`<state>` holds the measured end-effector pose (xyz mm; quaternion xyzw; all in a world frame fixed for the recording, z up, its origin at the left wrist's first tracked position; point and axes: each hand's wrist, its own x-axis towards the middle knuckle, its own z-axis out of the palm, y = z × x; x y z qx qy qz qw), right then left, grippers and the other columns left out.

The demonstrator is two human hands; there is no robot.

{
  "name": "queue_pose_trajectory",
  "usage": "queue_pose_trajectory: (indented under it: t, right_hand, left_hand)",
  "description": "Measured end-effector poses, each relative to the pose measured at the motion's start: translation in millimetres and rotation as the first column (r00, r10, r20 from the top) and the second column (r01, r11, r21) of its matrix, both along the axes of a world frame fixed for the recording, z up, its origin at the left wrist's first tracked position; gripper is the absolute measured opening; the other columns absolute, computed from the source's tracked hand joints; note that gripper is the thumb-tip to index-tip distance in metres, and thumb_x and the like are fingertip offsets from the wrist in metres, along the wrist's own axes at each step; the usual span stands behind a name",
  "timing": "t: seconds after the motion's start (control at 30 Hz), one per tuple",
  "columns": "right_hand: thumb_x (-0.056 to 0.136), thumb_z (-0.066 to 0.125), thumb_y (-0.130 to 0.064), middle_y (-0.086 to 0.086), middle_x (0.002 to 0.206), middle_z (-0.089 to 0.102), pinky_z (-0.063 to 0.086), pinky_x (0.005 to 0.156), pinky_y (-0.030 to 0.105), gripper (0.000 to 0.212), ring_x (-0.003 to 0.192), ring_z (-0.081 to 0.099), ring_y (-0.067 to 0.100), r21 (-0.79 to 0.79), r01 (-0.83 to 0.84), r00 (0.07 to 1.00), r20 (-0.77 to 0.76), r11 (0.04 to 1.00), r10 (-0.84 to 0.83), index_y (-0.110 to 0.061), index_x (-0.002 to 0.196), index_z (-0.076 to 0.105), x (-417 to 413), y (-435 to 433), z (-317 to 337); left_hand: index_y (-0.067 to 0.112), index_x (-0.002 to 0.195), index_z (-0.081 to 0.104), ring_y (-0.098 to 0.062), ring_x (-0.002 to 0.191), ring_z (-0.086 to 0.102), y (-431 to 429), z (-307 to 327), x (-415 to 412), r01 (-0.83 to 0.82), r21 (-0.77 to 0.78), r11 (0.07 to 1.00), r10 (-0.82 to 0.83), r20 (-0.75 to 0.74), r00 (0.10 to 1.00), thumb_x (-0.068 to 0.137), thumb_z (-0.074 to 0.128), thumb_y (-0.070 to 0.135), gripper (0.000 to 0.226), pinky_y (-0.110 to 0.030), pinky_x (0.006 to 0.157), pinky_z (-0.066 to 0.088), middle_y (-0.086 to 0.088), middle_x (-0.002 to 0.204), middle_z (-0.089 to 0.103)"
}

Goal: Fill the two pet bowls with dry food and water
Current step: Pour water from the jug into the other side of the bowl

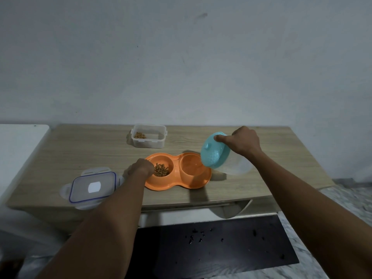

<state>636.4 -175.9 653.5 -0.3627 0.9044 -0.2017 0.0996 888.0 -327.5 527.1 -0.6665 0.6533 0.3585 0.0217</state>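
Observation:
An orange double pet bowl (198, 183) sits on the wooden table. Its left basin holds brown dry food (161, 170); its right basin (191, 164) looks wet, though I cannot tell how much water it holds. My left hand (141, 168) grips the bowl's left rim. My right hand (244, 140) holds a clear water jug with a teal lid (215, 153), tipped over with the lid facing down toward the right basin.
A clear plastic food container (149, 135) with a little kibble stands at the back of the table (241, 188). Its lid (92, 188) lies at the front left. A white surface (20, 148) adjoins the left. A dark mat (221, 244) lies on the floor below.

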Motion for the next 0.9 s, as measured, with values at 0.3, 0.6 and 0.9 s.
queue_pose_trajectory:
  t: [0.3, 0.6, 0.9]
  right_hand:
    - [0.076, 0.075, -0.064, -0.001, 0.053, 0.052, 0.036, 0.050, 0.026, 0.059, 0.051, 0.049, 0.013, -0.013, -0.006, 1.000, -0.002, 1.000, 0.006, -0.012, 0.055, 0.057, 0.1, 0.8, 3.2]
    - [0.076, 0.075, -0.065, -0.001, 0.054, 0.053, 0.035, 0.050, 0.026, 0.059, 0.055, 0.051, 0.014, -0.012, -0.010, 1.000, -0.009, 1.000, 0.010, -0.012, 0.057, 0.056, 2.3, 0.2, 7.3]
    - [0.075, 0.075, -0.065, -0.001, 0.055, 0.053, 0.035, 0.050, 0.026, 0.058, 0.054, 0.051, 0.014, -0.019, -0.001, 1.000, 0.003, 1.000, 0.001, -0.013, 0.058, 0.057, 2.6, -0.1, 10.2]
  left_hand:
    - [0.006, 0.126, 0.059, -0.028, 0.084, 0.055, -2.6, -2.9, -0.3, 0.046, -0.022, 0.999, -0.046, 0.030, 0.999, 0.096, 0.046, 0.020, 0.036, -0.035, 0.074, 0.047, -0.017, 0.114, 0.063]
    - [0.006, 0.129, 0.058, -0.032, 0.103, 0.061, -1.4, -2.7, -0.4, 0.041, -0.016, 0.999, -0.040, 0.019, 0.999, 0.096, 0.045, 0.019, 0.038, -0.034, 0.075, 0.044, -0.017, 0.121, 0.062]
    - [0.005, 0.124, 0.061, -0.029, 0.086, 0.058, -1.9, -5.2, -0.2, 0.000, -0.015, 1.000, 0.000, 0.002, 1.000, 0.096, 0.047, 0.020, 0.035, -0.036, 0.076, 0.049, -0.016, 0.099, 0.061]
